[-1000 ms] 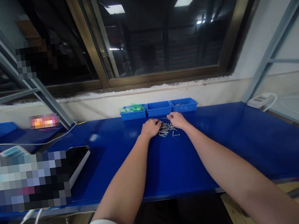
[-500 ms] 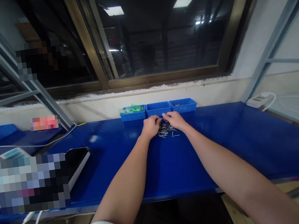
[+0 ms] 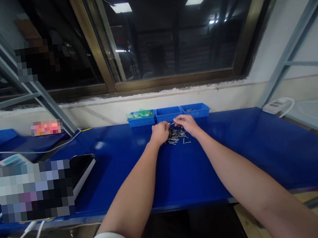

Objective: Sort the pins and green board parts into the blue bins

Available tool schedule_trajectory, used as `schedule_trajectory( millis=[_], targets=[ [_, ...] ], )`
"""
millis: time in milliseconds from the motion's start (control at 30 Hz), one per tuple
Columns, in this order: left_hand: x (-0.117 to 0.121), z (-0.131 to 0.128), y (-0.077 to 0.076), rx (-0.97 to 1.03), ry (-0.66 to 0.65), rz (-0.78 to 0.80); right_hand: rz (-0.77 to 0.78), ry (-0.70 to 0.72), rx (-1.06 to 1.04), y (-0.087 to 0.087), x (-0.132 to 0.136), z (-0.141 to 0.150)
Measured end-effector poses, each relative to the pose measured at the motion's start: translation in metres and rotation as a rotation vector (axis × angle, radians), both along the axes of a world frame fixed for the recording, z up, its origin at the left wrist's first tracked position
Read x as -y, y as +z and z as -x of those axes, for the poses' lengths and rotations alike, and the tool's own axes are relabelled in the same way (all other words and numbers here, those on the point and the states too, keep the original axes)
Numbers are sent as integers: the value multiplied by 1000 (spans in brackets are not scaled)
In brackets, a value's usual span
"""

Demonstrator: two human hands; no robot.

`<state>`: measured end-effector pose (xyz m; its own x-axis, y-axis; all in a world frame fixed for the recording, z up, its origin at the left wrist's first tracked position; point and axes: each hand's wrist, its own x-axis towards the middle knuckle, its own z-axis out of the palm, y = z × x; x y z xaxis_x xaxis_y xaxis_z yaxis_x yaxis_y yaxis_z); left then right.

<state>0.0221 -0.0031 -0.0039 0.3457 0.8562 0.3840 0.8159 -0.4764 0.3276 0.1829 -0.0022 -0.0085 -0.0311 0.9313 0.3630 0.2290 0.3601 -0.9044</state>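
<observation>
Dark window panes fill the wall behind a long blue table (image 3: 240, 155), with ceiling lights mirrored in the glass. Against the wall at the far edge stand three small blue bins in a row: the left bin (image 3: 141, 118) holds green pieces, the middle bin (image 3: 168, 114) looks bare inside, and the right bin (image 3: 195, 110) holds a few small metal bits. Just in front of the bins lies a loose pile of screws (image 3: 177, 136) on the table. The left hand (image 3: 160, 132) sits at the pile's left edge, fingers curled inward; whether it grips anything I cannot tell. The right hand (image 3: 187, 124) hovers over the pile's far side, thumb and forefinger pinched on what seems a single thin screw. A white power strip (image 3: 277, 105) rests far off to the right.
</observation>
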Motion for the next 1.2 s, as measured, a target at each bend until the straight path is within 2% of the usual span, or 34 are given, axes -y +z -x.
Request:
schedule_trajectory(
  millis=[167, 333, 467, 600, 700, 767, 867, 967, 1067, 1200],
  targets=[
    [2, 0, 2, 15, 46, 17, 23, -59, -46, 1, 1, -4],
    [-2, 5, 2, 64, 196, 38, 37, -309, -42, -5, -6, -10],
    [-6, 8, -1, 111, 253, 75, 34, -480, -97, -9, -14, -17],
    [-6, 8, -2, 97, 257, 105, -27, -488, -342, -6, -19, -26],
    [-6, 7, -2, 82, 252, 105, 12, -474, -503, -4, -21, -31],
    [-7, 7, -2, 74, 249, 111, 54, -485, -511, -5, -22, -34],
    [-9, 7, -4, 63, 243, 136, 65, -556, -378, -8, -23, -34],
    [-11, 7, -6, 44, 206, 177, 44, -587, -52, -11, -20, -31],
    [-12, 7, -8, 29, 184, 191, 97, -479, 296, -11, -14, -25],
    [-12, 6, -9, 18, 188, 187, 152, -328, 496, -6, -6, -16]
  ],
)
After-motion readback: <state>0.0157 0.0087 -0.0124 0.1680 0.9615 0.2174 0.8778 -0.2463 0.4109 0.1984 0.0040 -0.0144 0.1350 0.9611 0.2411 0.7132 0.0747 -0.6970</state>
